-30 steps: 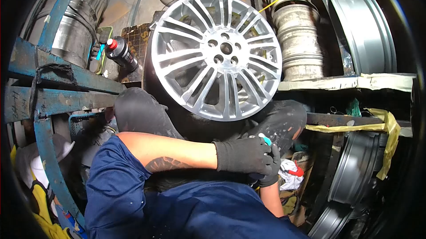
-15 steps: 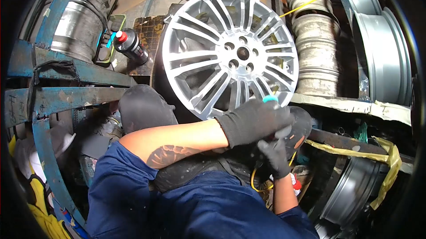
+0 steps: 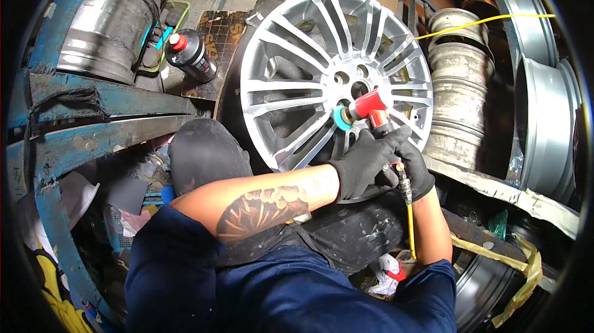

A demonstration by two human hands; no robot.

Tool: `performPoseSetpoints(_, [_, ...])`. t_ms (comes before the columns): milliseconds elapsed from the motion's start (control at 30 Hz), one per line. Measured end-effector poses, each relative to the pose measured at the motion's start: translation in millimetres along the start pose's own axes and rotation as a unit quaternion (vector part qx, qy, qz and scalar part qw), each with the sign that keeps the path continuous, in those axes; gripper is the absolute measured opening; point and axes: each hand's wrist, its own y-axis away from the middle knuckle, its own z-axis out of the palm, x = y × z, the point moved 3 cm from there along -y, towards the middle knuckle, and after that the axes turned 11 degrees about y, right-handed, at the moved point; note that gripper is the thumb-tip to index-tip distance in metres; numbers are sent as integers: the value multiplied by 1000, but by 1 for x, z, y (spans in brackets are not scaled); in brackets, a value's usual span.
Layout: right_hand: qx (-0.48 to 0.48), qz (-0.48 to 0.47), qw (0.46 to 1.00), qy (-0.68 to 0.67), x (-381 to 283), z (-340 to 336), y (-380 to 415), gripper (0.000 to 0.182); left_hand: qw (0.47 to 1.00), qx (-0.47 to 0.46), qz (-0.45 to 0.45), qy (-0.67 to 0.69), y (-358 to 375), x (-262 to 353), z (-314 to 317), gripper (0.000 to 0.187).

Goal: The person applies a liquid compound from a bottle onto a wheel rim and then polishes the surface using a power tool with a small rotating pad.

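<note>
Left hand and right hand are gripping the red air tool. Beyond my grip, teal pad is facing the wheel; can't confirm contact. Spokes are looking bright; can't tell done from left.

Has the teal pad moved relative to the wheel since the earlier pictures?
Yes: the teal pad has gone from outside the wheel's near edge inward, towards its hub.
</note>
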Motion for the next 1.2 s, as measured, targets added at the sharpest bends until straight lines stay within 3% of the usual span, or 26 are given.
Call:
performPoseSetpoints(33, [24, 11, 1000, 7, -12, 21, 2, 29, 1000, 5, 12, 8, 2, 1, 2, 55])
performPoseSetpoints(133, [-6, 31, 1000, -1, 2, 3, -14, 29, 998, 48, 34, 13, 4, 2, 1, 60])
performPoseSetpoints(233, [30, 11, 995, 91, -5, 6, -8, 29, 998, 65, 23, 10, 9, 5, 0, 62])
performPoseSetpoints(267, [-40, 59, 997, -24, 17, -14, -25, 27, 996, 59, 62, 19, 3, 2, -2, 64])
performPoseSetpoints(333, [-43, -106, 954, 275, 0, -15, -21, 27, 998, 42, 19, 45, 2, 5, -2, 64])
performPoseSetpoints(400, [-42, -132, 928, 346, -11, -10, -19, 29, 998, 45, 8, 49, 3, 8, 0, 63])
performPoseSetpoints(500, [-44, 39, 989, 135, -14, -5, -22, 37, 997, 53, 39, 48, -1, 3, -1, 61])
performPoseSetpoints(567, [-43, 37, 996, 72, 1, -14, -28, 41, 997, 68, 45, 17, 3, 9, -2, 64])
performPoseSetpoints(767, [-97, 28, 986, 132, -7, -22, -32, 35, 997, 32, 44, 49, 0, 3, -1, 69])
performPoseSetpoints(800, [-79, 20, 975, 205, -9, -23, -37, 29, 997, 41, 67, 21, -1, 6, -1, 69])
performPoseSetpoints(867, [-48, 39, 992, 114, -7, -19, -29, 29, 992, 53, 106, -37, -4, 13, 1, 71])
performPoseSetpoints(900, [-29, 45, 996, 67, -11, -15, -23, 29, 988, 15, 140, -71, -1, 18, 3, 82])
performPoseSetpoints(1000, [26, -152, 985, 81, -22, -4, -26, 33, 938, 5, 305, -166, -7, 16, 10, 93])
performPoseSetpoints(1033, [-13, -118, 986, -114, -35, 8, -23, 36, 948, -71, 307, -33, -11, 14, 19, 97])
performPoseSetpoints(1100, [-56, -144, 969, -193, -45, 7, -23, 44, 909, -21, 335, -247, -11, 20, 16, 78])
performPoseSetpoints(1133, [-37, -101, 964, -241, -47, 3, -21, 43, 881, 2, 340, -330, -8, 25, 18, 70])
performPoseSetpoints(1167, [-59, -152, 952, -259, -55, 8, -17, 44, 866, 21, 332, -374, -3, 30, 22, 64])
performPoseSetpoints(1200, [-75, -157, 947, -271, -53, 5, -16, 45, 817, 55, 348, -457, -3, 33, 23, 56])
